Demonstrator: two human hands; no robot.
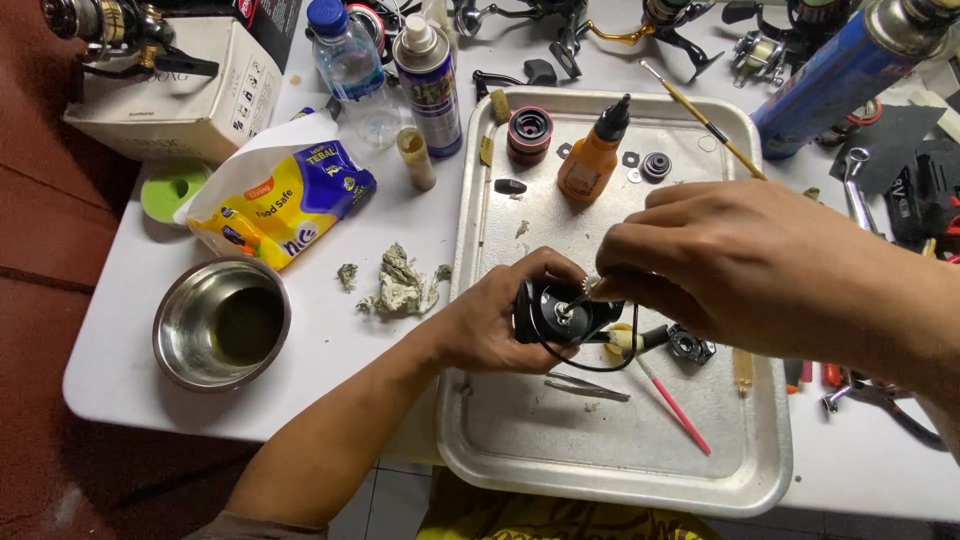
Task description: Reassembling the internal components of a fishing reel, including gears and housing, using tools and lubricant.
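My left hand (500, 315) grips a black fishing-reel body (560, 312) over a metal tray (620, 455). A thin wire bail loops below the reel body. My right hand (740, 260) comes in from the right and pinches a small thin tool against the shiny centre of the reel body. Under my hands on the tray lie tweezers (588, 387), a pink-handled brush (672, 408) and a small black gear part (692, 345). An orange squeeze bottle (592, 155) with a black nozzle and a dark spool (529, 133) stand at the tray's far end.
On the white table left of the tray sit a steel bowl (222, 322), a crumpled dirty tissue (402, 284), a yellow and blue tissue pack (285, 203), a water bottle (345, 60), a spray can (428, 85) and a cardboard box (180, 90). A blue gas canister (840, 75) and several reels lie at the back right.
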